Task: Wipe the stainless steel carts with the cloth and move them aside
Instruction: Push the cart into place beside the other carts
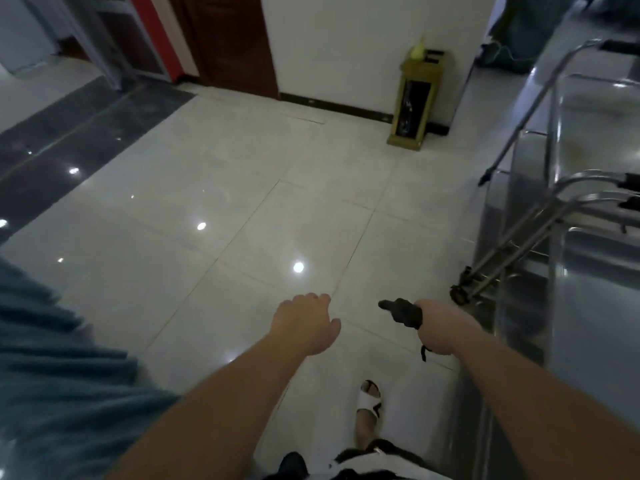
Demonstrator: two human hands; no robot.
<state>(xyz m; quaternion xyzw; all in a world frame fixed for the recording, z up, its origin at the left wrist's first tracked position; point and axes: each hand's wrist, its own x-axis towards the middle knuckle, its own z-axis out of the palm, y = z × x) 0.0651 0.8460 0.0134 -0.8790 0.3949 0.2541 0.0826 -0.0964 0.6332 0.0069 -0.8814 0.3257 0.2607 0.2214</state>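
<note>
My right hand (441, 325) grips a dark cloth (403, 311) that sticks out to the left of the fist, over the floor. My left hand (306, 322) hangs beside it with fingers loosely curled and holds nothing. Stainless steel carts (588, 188) stand along the right side, with tubular handles (540, 209) and shiny flat tops. A black caster (460, 292) of the nearest cart is just right of my right hand. Neither hand touches a cart.
Glossy pale floor tiles (242, 209) spread ahead and to the left. A gold-coloured bin stand (412, 105) sits against the white wall. A dark wooden door (225, 43) lies beyond. A teal fabric (52, 358) fills the lower left. My sandalled foot (369, 403) is below.
</note>
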